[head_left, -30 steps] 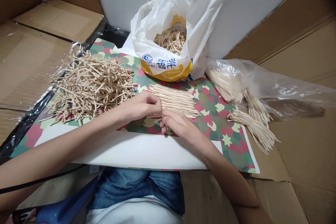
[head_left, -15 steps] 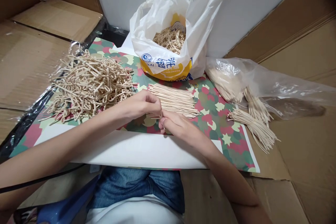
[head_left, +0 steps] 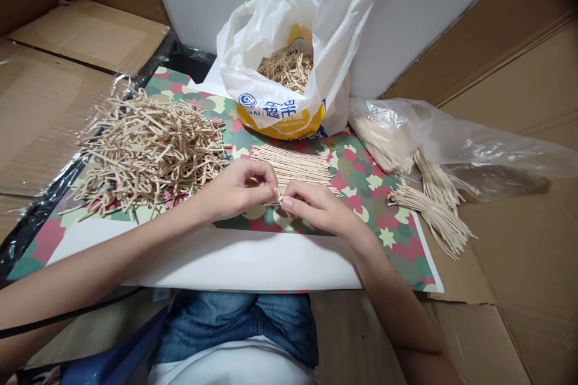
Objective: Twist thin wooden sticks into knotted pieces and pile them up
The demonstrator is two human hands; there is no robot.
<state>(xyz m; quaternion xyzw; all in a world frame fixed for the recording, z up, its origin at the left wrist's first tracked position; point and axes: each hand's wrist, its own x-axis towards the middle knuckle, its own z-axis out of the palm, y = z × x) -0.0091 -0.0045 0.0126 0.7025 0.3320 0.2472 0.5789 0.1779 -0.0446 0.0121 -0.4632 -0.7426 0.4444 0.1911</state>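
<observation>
My left hand (head_left: pixel 241 187) pinches a short pale strand (head_left: pixel 279 197) between thumb and fingertips. Its other end is pinched by my right hand (head_left: pixel 316 203), so the fingertips of both hands nearly meet; the strand looks bent or looped, though most of it is hidden. Just behind my hands lies a flat row of straight, thin pale strands (head_left: pixel 298 167), partly covered by my fingers. To the left of my left hand rises a loose pile of bent and looped strands (head_left: pixel 156 153).
A white plastic bag (head_left: pixel 266 84) holding short strand pieces stands at the back. Tied strand bundles (head_left: pixel 433 216) lie at the right beside a clear plastic bag (head_left: pixel 478 132). Patterned paper (head_left: pixel 356 192) covers the work surface, with a white sheet (head_left: pixel 226 258) along its front edge.
Both hands have risen slightly away from me, and their fingers have opened up from a tight cluster into a fingertip pinch on the strand. The view has shifted a little.
</observation>
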